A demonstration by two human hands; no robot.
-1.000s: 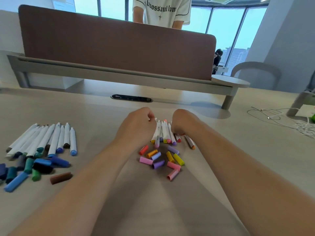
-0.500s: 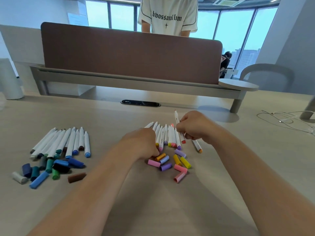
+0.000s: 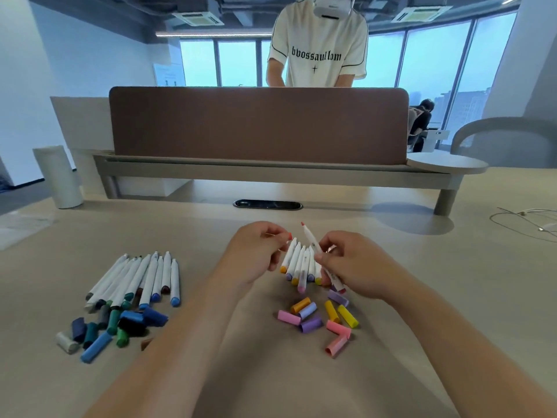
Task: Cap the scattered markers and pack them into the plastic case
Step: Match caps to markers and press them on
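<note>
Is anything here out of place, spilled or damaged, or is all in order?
Nothing looks spilled or damaged. Only the caps are out of place: dark caps and pastel caps lie loose in two heaps. The right hand holds a marker with its red tip bare; the left hand pinches a red cap.

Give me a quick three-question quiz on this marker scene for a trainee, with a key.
1. True or false: the left hand pinches a small reddish cap at its fingertips.
2. The marker gripped by the right hand has its tip: A) covered by a blue cap; B) bare, pointing up and away; C) pressed on the desk.
3. Fill in: the blue and green caps lie to the ___ of the pink and yellow caps.

Key: 1 true; 2 B; 3 left.
</note>
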